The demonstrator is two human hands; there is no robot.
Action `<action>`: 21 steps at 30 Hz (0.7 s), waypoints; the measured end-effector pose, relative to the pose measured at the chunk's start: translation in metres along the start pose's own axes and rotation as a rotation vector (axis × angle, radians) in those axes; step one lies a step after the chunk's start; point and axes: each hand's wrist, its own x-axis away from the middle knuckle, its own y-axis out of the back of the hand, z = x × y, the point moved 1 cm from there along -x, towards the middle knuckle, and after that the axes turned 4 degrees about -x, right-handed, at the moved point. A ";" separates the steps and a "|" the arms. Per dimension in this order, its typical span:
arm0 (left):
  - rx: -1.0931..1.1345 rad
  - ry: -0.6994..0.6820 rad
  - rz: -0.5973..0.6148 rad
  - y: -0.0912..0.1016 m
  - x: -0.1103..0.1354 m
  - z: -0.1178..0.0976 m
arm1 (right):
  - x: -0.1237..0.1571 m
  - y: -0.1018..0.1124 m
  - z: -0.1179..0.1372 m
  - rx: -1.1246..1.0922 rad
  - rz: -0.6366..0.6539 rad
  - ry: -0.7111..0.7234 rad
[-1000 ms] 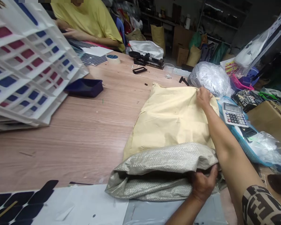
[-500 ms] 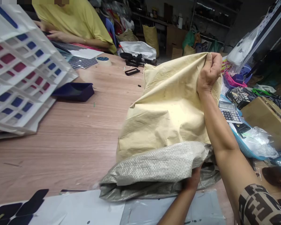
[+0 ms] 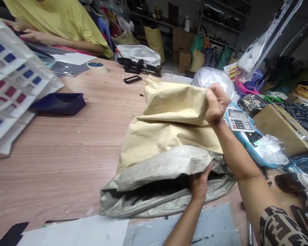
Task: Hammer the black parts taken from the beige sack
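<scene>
A large sack lies on the wooden table (image 3: 66, 150); its outside is pale yellow paper (image 3: 169, 133) and its turned-out mouth is grey woven lining (image 3: 159, 171). My right hand (image 3: 215, 104) is closed in a fist on the sack's far end, folded over towards me and held above the table. My left hand (image 3: 200, 182) grips the upper lip of the grey mouth, which gapes dark inside.
A calculator (image 3: 240, 120) lies right of the sack on blue plastic, beside a cardboard box (image 3: 282, 130). A dark blue tray (image 3: 58, 103) and white racks (image 3: 12, 85) stand left. A person in a yellow shirt (image 3: 59, 24) sits opposite. White sheets (image 3: 74, 234) lie near me.
My right hand lifted the sack's far end off the table, then brought it down and towards me, folding the yellow part over. My left hand stayed on the grey mouth.
</scene>
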 end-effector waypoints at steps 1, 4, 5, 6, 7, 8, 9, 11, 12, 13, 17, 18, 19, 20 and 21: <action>0.005 0.001 -0.014 -0.001 0.000 -0.003 | 0.010 -0.003 -0.006 0.020 0.102 -0.025; 0.000 0.023 -0.066 0.000 0.000 -0.010 | 0.037 -0.015 -0.015 0.020 0.424 -0.035; 0.001 0.039 -0.079 0.000 0.000 -0.011 | 0.043 -0.018 -0.016 0.049 0.510 -0.059; 0.003 0.058 -0.086 0.001 0.001 -0.012 | 0.046 -0.020 -0.015 0.093 0.582 -0.092; 0.003 0.082 -0.090 0.001 0.001 -0.012 | 0.047 -0.021 -0.014 0.135 0.650 -0.128; 0.001 0.108 -0.096 0.001 0.002 -0.012 | 0.044 -0.021 -0.012 0.165 0.709 -0.165; -0.005 0.129 -0.104 0.001 0.002 -0.011 | 0.038 -0.019 -0.009 0.179 0.763 -0.197; -0.010 0.139 -0.112 0.001 0.002 -0.011 | 0.017 -0.013 -0.001 0.130 0.833 -0.234; -0.005 0.130 -0.110 0.000 0.003 -0.011 | 0.003 -0.010 0.004 0.110 0.827 -0.244; 0.006 0.113 -0.104 0.000 0.003 -0.012 | -0.012 -0.008 0.010 0.117 0.763 -0.246; 0.075 0.084 -0.058 0.000 0.003 -0.017 | -0.070 -0.024 0.031 0.302 0.374 -0.221; 0.086 0.094 -0.049 0.000 0.003 -0.017 | -0.080 -0.037 0.034 0.357 0.344 -0.224; 0.087 0.103 -0.040 0.000 0.004 -0.016 | -0.088 -0.054 0.033 0.388 0.378 -0.246; 0.076 0.110 -0.036 0.000 0.004 -0.015 | -0.092 -0.073 0.030 0.415 0.433 -0.281; 0.060 0.114 -0.037 0.001 0.004 -0.013 | -0.093 -0.093 0.023 0.423 0.501 -0.321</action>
